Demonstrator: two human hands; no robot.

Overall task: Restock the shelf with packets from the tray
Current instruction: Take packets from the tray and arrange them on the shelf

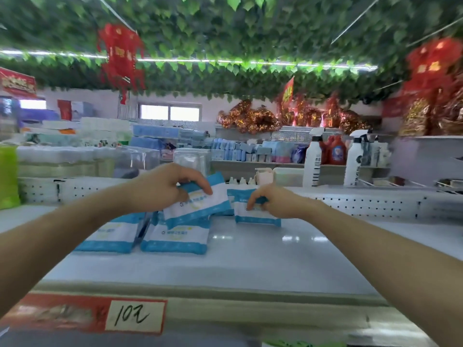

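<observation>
Blue-and-white packets lie on a pale grey shelf. My left hand grips one packet by its top edge, tilted and resting over the pile. My right hand holds another packet, which stands upright on the shelf to the right. Two more packets lie flat in front of my left hand, one at the left and one beside it. No tray is in view.
A perforated white back rail borders the shelf's far side. White spray bottles and stacked tissue packs stand beyond it. A red price label reading 102 sits on the shelf's front edge. A green pack stands far left.
</observation>
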